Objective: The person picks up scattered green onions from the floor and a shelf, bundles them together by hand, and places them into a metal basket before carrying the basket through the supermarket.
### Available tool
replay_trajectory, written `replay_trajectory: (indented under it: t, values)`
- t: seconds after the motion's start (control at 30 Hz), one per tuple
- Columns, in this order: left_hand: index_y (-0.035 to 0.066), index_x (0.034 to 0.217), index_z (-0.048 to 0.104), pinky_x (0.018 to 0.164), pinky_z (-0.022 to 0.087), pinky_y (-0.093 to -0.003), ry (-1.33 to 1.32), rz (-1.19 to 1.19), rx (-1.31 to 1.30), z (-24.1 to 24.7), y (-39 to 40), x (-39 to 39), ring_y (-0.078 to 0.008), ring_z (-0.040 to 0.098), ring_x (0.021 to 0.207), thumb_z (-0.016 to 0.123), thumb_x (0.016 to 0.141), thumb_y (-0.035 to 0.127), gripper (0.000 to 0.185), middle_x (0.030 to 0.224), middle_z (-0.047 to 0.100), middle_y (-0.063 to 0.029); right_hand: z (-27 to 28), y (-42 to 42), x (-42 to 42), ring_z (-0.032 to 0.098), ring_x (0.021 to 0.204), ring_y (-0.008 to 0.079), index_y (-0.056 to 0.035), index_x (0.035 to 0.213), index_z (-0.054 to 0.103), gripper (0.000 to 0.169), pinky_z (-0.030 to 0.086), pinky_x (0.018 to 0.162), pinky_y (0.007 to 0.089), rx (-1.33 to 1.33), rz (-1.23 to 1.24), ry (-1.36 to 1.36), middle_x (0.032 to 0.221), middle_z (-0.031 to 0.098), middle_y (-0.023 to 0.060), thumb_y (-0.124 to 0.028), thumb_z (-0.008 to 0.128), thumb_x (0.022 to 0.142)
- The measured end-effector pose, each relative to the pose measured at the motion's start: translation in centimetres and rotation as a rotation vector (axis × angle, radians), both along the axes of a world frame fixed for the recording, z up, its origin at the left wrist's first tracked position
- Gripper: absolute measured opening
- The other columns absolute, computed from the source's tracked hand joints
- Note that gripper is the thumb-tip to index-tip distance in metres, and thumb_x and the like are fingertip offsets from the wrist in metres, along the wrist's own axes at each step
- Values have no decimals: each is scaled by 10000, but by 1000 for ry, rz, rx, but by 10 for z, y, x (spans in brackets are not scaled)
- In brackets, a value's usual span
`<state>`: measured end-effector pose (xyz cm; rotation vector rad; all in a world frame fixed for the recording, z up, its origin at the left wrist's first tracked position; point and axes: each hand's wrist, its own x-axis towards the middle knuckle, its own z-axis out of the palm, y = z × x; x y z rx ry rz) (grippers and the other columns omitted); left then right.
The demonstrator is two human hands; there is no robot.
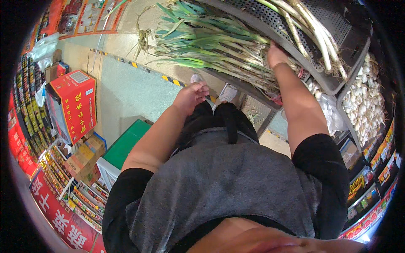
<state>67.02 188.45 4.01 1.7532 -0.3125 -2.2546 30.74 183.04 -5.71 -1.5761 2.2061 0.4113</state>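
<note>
A broad heap of green onions (215, 50), with green leaves to the left and pale rooted ends to the right, lies along a dark plastic crate. My right hand (277, 56) reaches in at the rooted end, against the rim of a second crate. Its fingers are partly hidden among the stalks, so I cannot see whether they grip any. In front of my waist hangs my left hand (191, 96), fingers loosely bent and nothing visible in them. Several thick white stalks (316, 34) with roots rest in the perforated black crate (343, 27) beyond my right hand.
Garlic bulbs (364, 104) fill a bin at the right, beside a clear plastic bag (329, 110). To the left stand a red printed box (74, 106), cardboard cartons (84, 158) and a green-topped stand (128, 144). Packed shelves (28, 95) line the left rim. A dried straw tie (144, 39) hangs near the leaves.
</note>
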Motion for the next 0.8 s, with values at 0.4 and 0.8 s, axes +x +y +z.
replay_trajectory:
  t: [0.4,0.8]
  values:
    - [104,1036,595,805,437,-302,-13,-15,62,-11,13,-11,-156,594,885,634,828,318,301,942,624,-9,29,41,-9,569,1062,343,-52,1121,504,295,475,865,457,-41,79,-21,1130,567,190,-137,498,838]
    - [106,988,581,765,451,-293,-56,-37,1,-6,19,-9,-156,588,888,611,839,315,259,939,614,-27,41,29,-4,584,1069,327,-47,1303,435,541,462,909,444,259,171,109,1179,591,162,-197,529,791]
